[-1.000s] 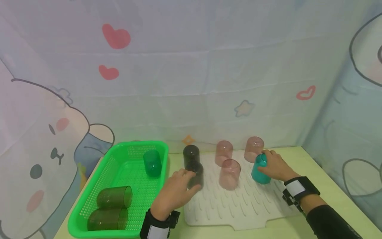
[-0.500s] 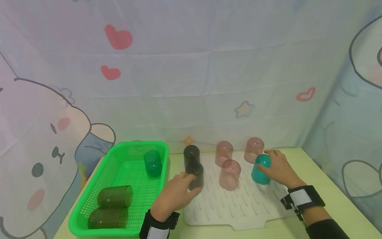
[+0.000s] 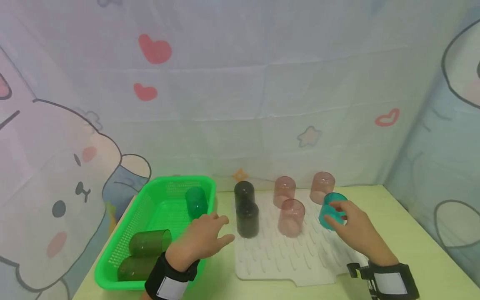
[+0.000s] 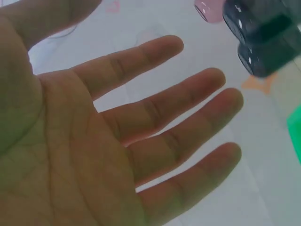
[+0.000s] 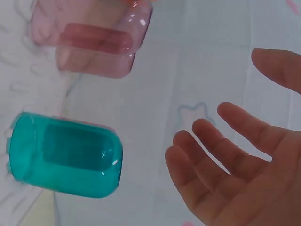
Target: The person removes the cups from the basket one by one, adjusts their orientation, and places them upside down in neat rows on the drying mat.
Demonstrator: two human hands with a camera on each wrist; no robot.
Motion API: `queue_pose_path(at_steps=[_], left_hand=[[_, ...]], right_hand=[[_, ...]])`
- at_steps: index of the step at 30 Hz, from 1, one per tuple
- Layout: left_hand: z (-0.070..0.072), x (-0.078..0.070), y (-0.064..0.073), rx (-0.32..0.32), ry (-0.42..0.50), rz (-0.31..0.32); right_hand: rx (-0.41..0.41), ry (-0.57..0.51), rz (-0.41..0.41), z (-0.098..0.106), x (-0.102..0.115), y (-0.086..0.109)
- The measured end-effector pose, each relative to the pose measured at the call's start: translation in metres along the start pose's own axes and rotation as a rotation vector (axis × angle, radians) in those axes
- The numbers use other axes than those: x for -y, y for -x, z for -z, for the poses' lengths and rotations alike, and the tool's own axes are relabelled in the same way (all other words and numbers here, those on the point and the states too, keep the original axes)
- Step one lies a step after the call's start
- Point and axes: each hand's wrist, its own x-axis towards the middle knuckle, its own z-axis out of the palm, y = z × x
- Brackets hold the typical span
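A teal cup (image 3: 327, 214) stands upside down on the white drying mat (image 3: 270, 266). My right hand (image 3: 354, 227) overlaps it in the head view, but the right wrist view shows the fingers apart from the teal cup (image 5: 70, 155), spread and holding nothing. My left hand (image 3: 202, 239) hovers by the right side of the green basket (image 3: 101, 266), palm empty and fingers extended in the left wrist view. Two dark grey cups (image 3: 247, 221) are upside down on the mat's left side. Three pink cups (image 3: 291, 218) stand inverted between them and the teal one.
Inside the basket are an upright-looking teal-green cup (image 3: 196, 202) and two olive cups (image 3: 150, 243) lying on their sides. A pale yellow table (image 3: 397, 233) carries everything. Behind it hangs a printed cloth (image 3: 232, 104), with another side of cloth at the right.
My right hand has let go of the teal cup and drawn back toward me. My left hand has moved left, away from the dark cups toward the basket.
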Motion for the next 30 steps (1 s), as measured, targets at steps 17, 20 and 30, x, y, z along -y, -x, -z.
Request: queue_pose_path(at_steps=[17,20,30], left_hand=[[0.036,0.074,-0.028,0.194,0.040,0.078],[0.039,0.092,-0.043,0.217,0.038,0.115],[0.025,0.136,-0.081,0.239,0.026,0.275]], right_hand=[[0.041,-0.029,-0.058,-0.018,0.000,0.004],[0.033,-0.024,-0.055,-0.019,0.000,0.005],[0.018,0.003,-0.066,-0.019,0.000,0.016]])
